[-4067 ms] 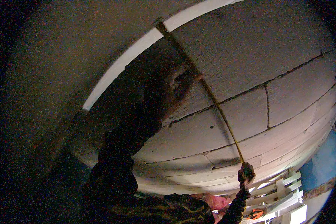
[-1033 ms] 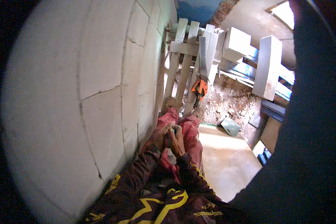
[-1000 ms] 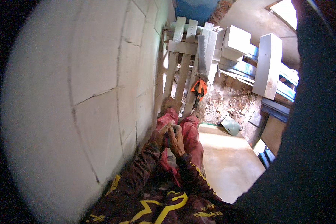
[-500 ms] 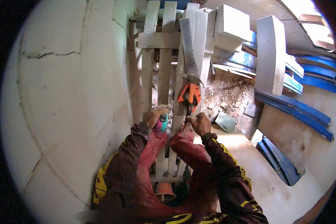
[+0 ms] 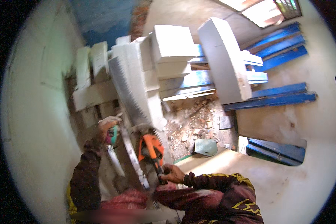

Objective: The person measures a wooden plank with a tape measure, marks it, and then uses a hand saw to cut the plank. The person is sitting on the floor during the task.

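My left hand [image 5: 107,125] is wrapped round a teal and pink tape measure [image 5: 112,135] at the left, above the pale wooden slats [image 5: 133,158]. Closer to my knees, my right hand [image 5: 172,174] is closed at the black end of an orange-handled curved saw [image 5: 152,146]. Its toothed blade curves across the end of a large handsaw [image 5: 125,89]. That long grey blade lies along a white block [image 5: 143,80], teeth toward the right. Where the two saws overlap, part of the handsaw is hidden.
More white blocks [image 5: 172,43] are stacked ahead, and a long one [image 5: 224,61] stands to their right. Blue boards [image 5: 276,96] lie at the right. Rubble [image 5: 192,119] covers the ground beside a pale green rounded piece [image 5: 206,147]. A wall [image 5: 37,112] rises at my left.
The view has swung to the right and tilted up, so the saws and both hands appear lower and farther left. The tape measure is still in my left hand.
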